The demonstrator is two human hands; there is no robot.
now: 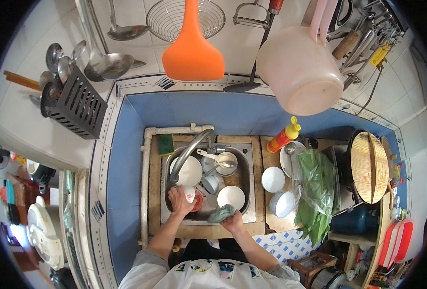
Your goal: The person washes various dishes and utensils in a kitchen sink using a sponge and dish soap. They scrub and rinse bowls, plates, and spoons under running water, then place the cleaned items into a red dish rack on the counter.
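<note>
My left hand point(179, 202) grips a white bowl point(189, 193) with a red mark, low on the left side of the stainless steel sink point(248, 202). Beside it in the basin sits a red bowl point(198, 201), partly hidden. A grey-green cloth point(220, 213) is bunched in my right hand point(233, 222) at the sink's front rim, just below a white bowl point(231, 197). Under the curved faucet point(190, 153) lies a large white bowl point(186, 172). Farther right are stacked bowls with a white ladle point(207, 155) and a metal spoon point(228, 164) on them.
A sponge point(165, 144) lies at the sink's back left corner. Right of the sink are white bowls point(273, 179), a red bottle point(283, 138), bagged leafy greens point(315, 191) and a wok with a wooden lid point(369, 167). An orange spatula point(193, 57) and pink dipper point(300, 68) hang overhead.
</note>
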